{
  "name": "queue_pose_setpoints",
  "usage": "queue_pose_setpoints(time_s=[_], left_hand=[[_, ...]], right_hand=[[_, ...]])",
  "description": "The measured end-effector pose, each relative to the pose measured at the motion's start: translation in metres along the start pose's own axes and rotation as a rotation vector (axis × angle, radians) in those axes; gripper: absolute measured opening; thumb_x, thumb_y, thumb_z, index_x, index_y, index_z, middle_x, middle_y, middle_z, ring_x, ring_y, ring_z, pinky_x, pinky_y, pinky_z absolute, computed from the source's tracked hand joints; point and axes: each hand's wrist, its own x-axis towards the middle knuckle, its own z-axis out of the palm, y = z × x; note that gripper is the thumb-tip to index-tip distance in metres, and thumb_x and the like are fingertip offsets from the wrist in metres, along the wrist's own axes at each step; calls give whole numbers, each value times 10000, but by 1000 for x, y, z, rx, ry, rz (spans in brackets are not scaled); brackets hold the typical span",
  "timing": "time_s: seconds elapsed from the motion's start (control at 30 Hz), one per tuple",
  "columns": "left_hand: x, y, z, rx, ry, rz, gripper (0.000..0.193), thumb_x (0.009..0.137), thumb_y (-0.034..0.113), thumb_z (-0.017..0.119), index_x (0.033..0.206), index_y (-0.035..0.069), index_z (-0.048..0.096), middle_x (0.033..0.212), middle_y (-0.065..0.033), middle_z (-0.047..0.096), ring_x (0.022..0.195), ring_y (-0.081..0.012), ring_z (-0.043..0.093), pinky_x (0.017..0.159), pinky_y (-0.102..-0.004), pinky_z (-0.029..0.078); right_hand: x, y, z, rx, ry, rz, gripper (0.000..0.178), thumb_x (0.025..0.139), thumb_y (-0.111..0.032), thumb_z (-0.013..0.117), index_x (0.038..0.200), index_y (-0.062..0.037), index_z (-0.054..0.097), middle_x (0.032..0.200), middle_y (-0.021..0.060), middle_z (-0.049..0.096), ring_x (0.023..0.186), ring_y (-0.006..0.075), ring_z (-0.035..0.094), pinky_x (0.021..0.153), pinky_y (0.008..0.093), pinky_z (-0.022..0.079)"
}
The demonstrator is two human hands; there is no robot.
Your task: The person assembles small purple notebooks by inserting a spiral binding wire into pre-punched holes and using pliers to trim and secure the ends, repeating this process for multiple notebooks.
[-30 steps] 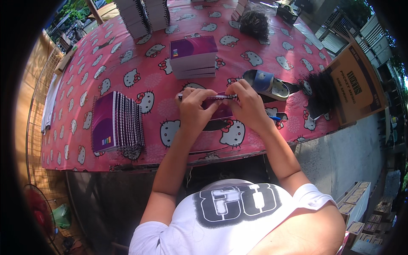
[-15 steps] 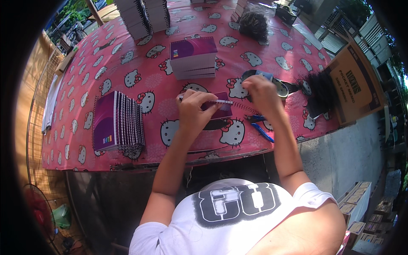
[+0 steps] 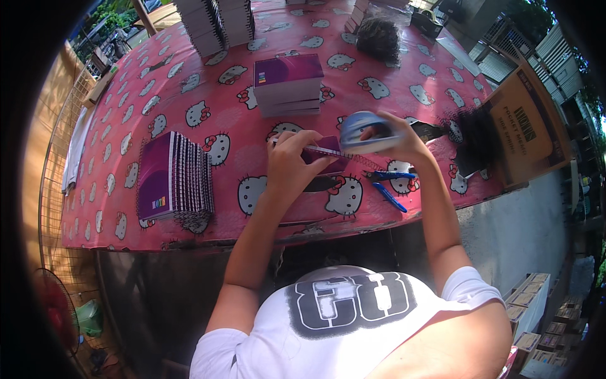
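Observation:
My left hand (image 3: 291,158) is closed on a small purple notepad (image 3: 329,163), its holed edge facing up. A thin wire coil (image 3: 358,159) runs out from the notepad's right end. Just right of and above it, my right hand (image 3: 409,142) grips a blue-and-white ring-shaped thing (image 3: 366,134) with a hollow middle, smeared by motion. Its exact kind cannot be made out. Below that hand lie blue-handled pliers (image 3: 390,186), their handles spread apart.
A stack of spiral-bound purple notepads (image 3: 173,180) stands at left. Unbound purple pads (image 3: 287,82) are piled ahead. Tall notepad stacks (image 3: 214,25) rise behind. Black coils (image 3: 470,129) lie by a cardboard box (image 3: 524,120) at right; a bag of dark coils (image 3: 379,38) sits farther back.
My right hand has taken hold of the blue-and-white ring-shaped thing and lifted it toward the notepad. My left hand keeps its grip on the notepad, almost unmoved.

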Motion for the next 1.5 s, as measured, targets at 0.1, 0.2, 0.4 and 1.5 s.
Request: queue_pose_setpoints(time_s=[0.1, 0.2, 0.4, 1.5], left_hand=[[2, 1, -1, 45, -27, -2, 420, 615, 273, 862, 956, 111, 679, 784, -11, 682, 839, -189, 632, 865, -363, 405], [3, 0, 0, -4, -18, -11, 442, 611, 235, 869, 981, 100, 672, 835, -33, 672, 865, -203, 630, 861, -368, 431], [1, -8, -14, -79, 122, -25, 567, 585, 193, 887, 1076, 58, 637, 933, -87, 601, 919, -280, 596, 771, -370, 497], [-11, 9, -15, -572, 440, -12, 166, 769, -114, 709, 898, -29, 650, 974, -138, 676, 856, -128, 666, 736, -243, 581]], right_hand=[[11, -20, 8, 315, 74, 111, 396, 651, 65, 676, 1029, -23, 597, 888, 31, 645, 822, 110, 611, 711, 294, 510], [20, -31, 16, -141, -120, 19, 402, 651, 54, 670, 1041, -16, 604, 886, 38, 652, 786, 92, 611, 696, 269, 502], [32, -39, 21, -114, -114, 98, 379, 621, 23, 667, 989, -30, 591, 811, 46, 642, 758, 143, 625, 648, 305, 491], [-78, -35, 12, -1045, 107, 38, 645, 731, -311, 781, 1266, -48, 534, 1376, 159, 412, 1314, 350, 346, 1044, 508, 309]])
